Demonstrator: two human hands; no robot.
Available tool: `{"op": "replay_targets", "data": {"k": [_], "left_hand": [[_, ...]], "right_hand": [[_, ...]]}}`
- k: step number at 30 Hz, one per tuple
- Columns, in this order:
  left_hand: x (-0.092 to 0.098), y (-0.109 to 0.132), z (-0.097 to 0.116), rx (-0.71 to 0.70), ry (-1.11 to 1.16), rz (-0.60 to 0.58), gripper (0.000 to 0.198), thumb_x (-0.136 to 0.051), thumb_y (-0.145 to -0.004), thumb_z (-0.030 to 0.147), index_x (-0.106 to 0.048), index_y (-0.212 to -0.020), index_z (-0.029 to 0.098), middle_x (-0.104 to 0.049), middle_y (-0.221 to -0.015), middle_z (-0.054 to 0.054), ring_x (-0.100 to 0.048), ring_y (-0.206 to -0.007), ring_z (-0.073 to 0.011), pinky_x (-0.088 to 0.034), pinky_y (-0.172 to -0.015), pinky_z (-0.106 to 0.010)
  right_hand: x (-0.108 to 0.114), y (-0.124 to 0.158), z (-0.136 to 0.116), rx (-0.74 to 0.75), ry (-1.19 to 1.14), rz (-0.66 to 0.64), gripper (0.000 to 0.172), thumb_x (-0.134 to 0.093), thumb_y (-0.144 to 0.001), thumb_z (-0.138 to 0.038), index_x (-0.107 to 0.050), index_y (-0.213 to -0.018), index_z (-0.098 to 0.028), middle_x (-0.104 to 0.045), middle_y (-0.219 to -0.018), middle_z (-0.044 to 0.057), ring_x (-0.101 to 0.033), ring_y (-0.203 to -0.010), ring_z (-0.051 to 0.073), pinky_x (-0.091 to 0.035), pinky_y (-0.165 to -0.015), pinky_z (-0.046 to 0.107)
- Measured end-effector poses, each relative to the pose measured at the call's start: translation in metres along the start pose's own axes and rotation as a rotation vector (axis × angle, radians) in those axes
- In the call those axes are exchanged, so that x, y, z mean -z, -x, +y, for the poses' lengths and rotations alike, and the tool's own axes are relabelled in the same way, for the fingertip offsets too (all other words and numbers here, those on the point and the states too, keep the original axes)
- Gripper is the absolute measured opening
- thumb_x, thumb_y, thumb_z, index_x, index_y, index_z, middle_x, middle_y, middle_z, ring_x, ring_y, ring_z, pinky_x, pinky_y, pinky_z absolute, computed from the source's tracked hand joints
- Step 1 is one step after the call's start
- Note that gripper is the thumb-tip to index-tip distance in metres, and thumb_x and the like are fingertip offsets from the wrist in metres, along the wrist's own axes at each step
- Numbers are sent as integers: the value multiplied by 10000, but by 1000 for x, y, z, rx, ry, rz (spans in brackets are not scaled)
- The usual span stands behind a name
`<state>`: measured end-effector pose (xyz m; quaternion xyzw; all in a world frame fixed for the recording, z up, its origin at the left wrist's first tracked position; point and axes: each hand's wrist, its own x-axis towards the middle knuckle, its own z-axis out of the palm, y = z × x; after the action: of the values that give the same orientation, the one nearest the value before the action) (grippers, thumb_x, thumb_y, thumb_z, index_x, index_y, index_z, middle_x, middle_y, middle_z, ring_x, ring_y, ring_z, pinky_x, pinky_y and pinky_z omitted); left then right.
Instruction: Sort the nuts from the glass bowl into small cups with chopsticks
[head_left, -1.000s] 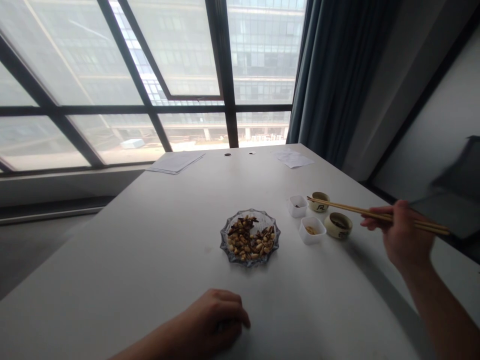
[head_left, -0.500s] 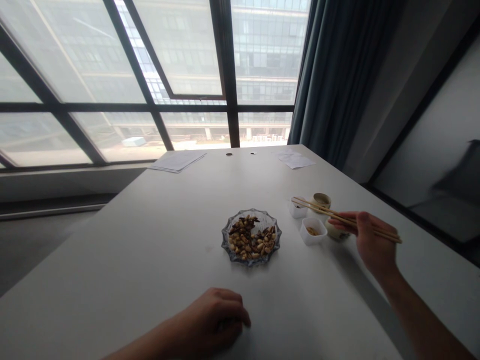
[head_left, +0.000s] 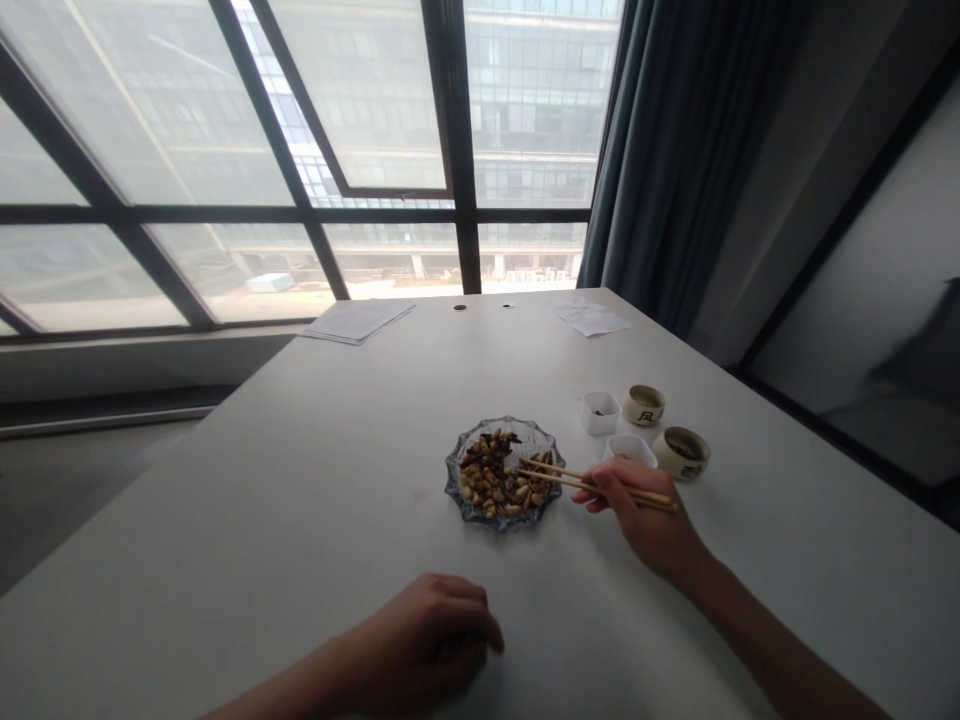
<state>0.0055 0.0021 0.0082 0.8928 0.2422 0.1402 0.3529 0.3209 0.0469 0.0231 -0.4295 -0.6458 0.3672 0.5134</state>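
Note:
My right hand (head_left: pixel 649 520) is closed round a pair of wooden chopsticks (head_left: pixel 577 478), whose tips reach into the right part of a scalloped glass dish (head_left: pixel 459 500). Inside lie pale, pistachio-like nuts (head_left: pixel 491 490) and dark brown pieces (head_left: pixel 495 440). Whether anything is between the tips, I cannot make out. My left hand (head_left: pixel 442 635) rests on the table in front of the dish, fingers curled, with nothing seen in it. Just behind my right hand, partly covered by it, stands a white plastic cup (head_left: pixel 630 446).
Another small white cup (head_left: pixel 600 413) holds a few dark bits. To its right stand two cream-coloured bowls, a far one (head_left: pixel 643 404) and a near one (head_left: pixel 681 453). Papers lie at the white table's (head_left: pixel 315 470) far left (head_left: pixel 356 322) and far right (head_left: pixel 591 318), before the windows.
My right hand has moved left with the chopsticks, from over the small cups and bowls to the glass dish. My left hand stays in place.

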Motion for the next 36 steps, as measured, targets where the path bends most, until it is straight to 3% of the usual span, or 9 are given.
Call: {"op": "replay_targets", "data": {"k": [14,23,30,36], "left_hand": [[0,-1,0,-12,5,6,210,-571,-969,188,-738,-1093,219,-731,-920,-88,-702,-813,-193,-528,-771,-250],[1,-1,1,-14,14,11,227,-575,-951,159,-744,-1091,219,-731,-919,-78,-700,-810,-185,-522,-766,-241],[0,-1,0,-18,13,8,236,-575,-942,154,-743,-1095,219,-732,-921,-79,-700,-806,-188,-522,-764,-243],[0,-1,1,-21,1,14,231,-566,-953,160,-743,-1090,214,-725,-905,-79,-693,-792,-185,-522,-760,-240]], "right_hand": [[-6,2,-8,49,86,55,425,-607,-1033,-500,-800,-823,-185,-804,-829,96,-776,-717,226,-661,-652,329],[2,1,-12,94,96,116,374,-610,-1038,-467,-794,-855,-198,-799,-817,88,-759,-695,217,-635,-635,319],[-5,3,-18,58,198,57,401,-592,-1048,-463,-770,-806,-198,-775,-775,67,-733,-651,197,-582,-624,301],[-8,3,-11,122,178,-12,337,-584,-1061,-413,-778,-884,-201,-775,-854,69,-730,-745,203,-569,-682,309]]}}
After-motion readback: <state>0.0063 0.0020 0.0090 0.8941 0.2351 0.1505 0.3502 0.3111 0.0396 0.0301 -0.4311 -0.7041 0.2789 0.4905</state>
